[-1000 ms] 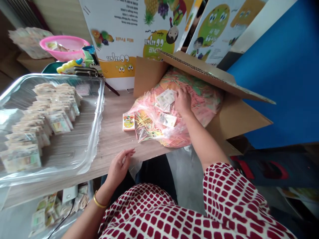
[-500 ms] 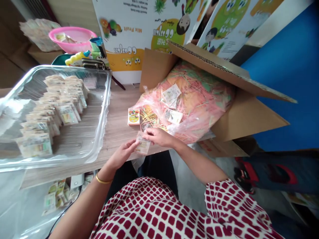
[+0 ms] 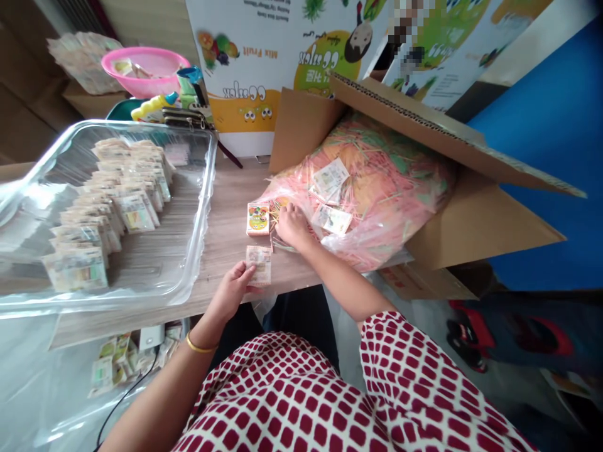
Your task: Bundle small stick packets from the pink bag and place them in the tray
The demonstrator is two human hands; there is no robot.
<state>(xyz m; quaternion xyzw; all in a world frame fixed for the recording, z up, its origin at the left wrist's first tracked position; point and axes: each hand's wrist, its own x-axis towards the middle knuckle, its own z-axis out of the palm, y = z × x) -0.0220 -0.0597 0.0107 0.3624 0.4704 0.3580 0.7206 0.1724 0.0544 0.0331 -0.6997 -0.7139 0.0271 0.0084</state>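
Note:
Between the thumb and fingers of my left hand (image 3: 235, 282) is a small clear printed packet (image 3: 259, 263), held flat near the table's front edge. My right hand (image 3: 293, 225) reaches down into thin coloured sticks (image 3: 274, 216) at the mouth of a big pink plastic bag (image 3: 377, 242). Its fingers are curled among the sticks, and their tips are partly hidden. A small printed box (image 3: 258, 220) stands just left of this hand. Two printed packets, a nearer one (image 3: 333, 220) and a farther one (image 3: 331, 179), lie on the bag.
On the left, a clear plastic tray (image 3: 200, 232) holds rows of filled packets (image 3: 75, 267). An open cardboard carton (image 3: 490, 220) surrounds the bag on the right. Behind stand a pink basin (image 3: 146, 66), a dark zip pouch (image 3: 186, 118) and large printed cartons (image 3: 242, 94).
My right hand has left the packet and moved up to the sticks beside the small box. My left hand keeps the packet, now a little farther left.

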